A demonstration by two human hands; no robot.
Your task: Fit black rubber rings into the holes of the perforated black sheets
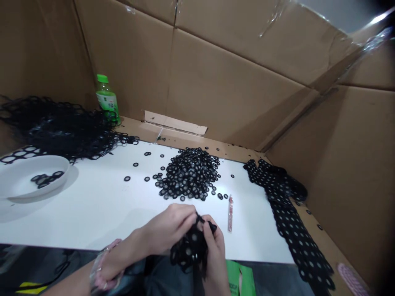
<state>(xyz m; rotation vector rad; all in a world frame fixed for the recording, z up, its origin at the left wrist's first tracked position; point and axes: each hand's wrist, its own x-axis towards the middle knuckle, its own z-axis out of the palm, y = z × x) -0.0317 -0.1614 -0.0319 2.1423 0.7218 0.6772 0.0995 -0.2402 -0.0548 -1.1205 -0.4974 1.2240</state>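
My left hand (175,224), with a pink band on its wrist, pinches the upper edge of a black sheet dotted with pale round spots (189,246). Close beside it, my right hand (212,238) grips the same sheet between thumb and fingers. The sheet hangs bunched below both hands, over the table's front edge. Just beyond them, a heap of small black rings with pale centres (191,174) lies on the white table (101,205), with several loose ones around it. A slim red-and-clear stick, perhaps a pen or small knife (230,213), lies right of my hands.
More dotted black sheets (284,209) stretch along the right side. At left stand a white bowl (63,164) holding several black rings, a tangle of black netting-like scrap (58,127) and a green bottle (107,100). Cardboard walls (231,82) enclose the back and sides.
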